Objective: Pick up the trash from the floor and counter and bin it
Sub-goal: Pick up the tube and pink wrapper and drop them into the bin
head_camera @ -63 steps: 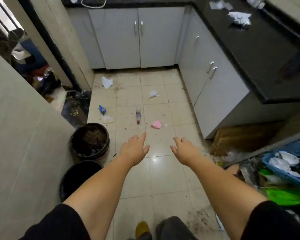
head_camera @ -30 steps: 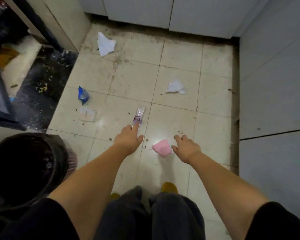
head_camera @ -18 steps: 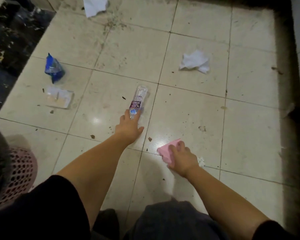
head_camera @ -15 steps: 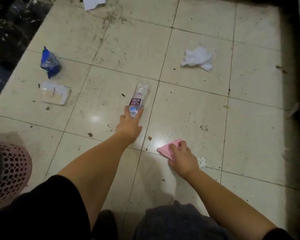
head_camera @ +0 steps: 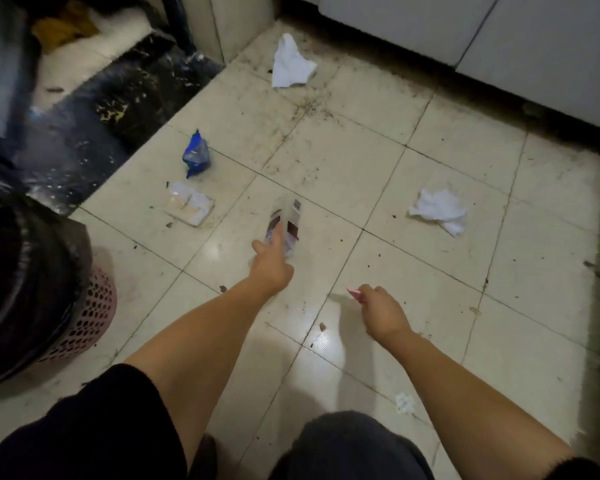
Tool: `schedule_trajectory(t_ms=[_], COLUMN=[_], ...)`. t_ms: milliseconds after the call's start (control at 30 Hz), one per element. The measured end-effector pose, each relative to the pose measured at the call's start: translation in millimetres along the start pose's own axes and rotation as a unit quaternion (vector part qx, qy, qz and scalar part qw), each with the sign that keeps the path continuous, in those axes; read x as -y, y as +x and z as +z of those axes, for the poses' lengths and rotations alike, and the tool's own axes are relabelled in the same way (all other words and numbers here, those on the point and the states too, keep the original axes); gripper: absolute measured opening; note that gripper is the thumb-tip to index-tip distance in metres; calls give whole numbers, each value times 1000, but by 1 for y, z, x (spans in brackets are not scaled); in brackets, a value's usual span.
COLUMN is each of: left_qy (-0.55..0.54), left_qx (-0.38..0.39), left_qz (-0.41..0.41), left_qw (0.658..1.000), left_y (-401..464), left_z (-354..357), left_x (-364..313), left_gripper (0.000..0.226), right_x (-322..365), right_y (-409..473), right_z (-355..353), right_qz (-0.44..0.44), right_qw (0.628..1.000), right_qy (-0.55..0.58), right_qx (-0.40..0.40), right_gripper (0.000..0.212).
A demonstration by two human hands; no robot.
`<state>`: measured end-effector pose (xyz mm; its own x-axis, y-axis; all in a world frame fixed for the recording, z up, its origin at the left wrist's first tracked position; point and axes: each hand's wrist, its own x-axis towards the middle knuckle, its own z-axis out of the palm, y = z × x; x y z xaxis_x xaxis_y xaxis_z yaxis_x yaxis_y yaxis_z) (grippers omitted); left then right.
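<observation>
Left hand (head_camera: 271,268) is wrapped around the cap end of a clear plastic bottle with a dark label (head_camera: 286,223), which points off toward 12 o'clock. Right hand (head_camera: 381,311) is a closed fist, with just a corner of a soft pink scrap (head_camera: 353,292) poking out at 10 o'clock.

Still lying on the glossy cream tile floor (head_camera: 413,265), speckled with crumbs: two crumpled white tissues, one at 12 o'clock by the cabinet (head_camera: 291,67) and one at 2 o'clock (head_camera: 439,209); one shiny crinkled blue wrapper (head_camera: 196,155) at 11; one flat clear plastic packet (head_camera: 189,206) just below it. At 9 o'clock there's a pink perforated plastic bin with a black liner (head_camera: 87,317).
</observation>
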<state>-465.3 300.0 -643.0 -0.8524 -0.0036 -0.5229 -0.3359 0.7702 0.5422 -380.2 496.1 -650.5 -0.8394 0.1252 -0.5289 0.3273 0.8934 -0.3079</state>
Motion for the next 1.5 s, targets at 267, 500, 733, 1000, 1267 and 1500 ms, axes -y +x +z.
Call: schedule_trajectory(t_ms=[267, 500, 733, 1000, 1267, 1500], left_qy=[-108, -181, -231, -249, -194, -91], left_qx=[-178, -377, -484, -514, -518, -290], left_qz=[6, -32, -134, -196, -268, -363], left_qw=[978, 908, 833, 797, 789, 881], left_y=[-86, -206, -293, -343, -393, -376], left_z=[-171, -272, -277, -238, -261, -297], left_x=[43, 133, 227, 272, 324, 395], left_gripper=[87, 89, 90, 90, 82, 71], right_x=[193, 388, 486, 489, 531, 530], right_y=[24, -42, -83, -83, -167, -215], right_z=[-82, -60, 20, 90, 116, 178], right_qz=[-213, -444, -579, -487, -659, -759], right_qw=[970, 888, 814, 810, 712, 518], right_qy=[111, 110, -29, -303, -235, -376], right_qx=[-48, -50, 4, 120, 62, 120], right_gripper=[29, 36, 32, 46, 51, 49])
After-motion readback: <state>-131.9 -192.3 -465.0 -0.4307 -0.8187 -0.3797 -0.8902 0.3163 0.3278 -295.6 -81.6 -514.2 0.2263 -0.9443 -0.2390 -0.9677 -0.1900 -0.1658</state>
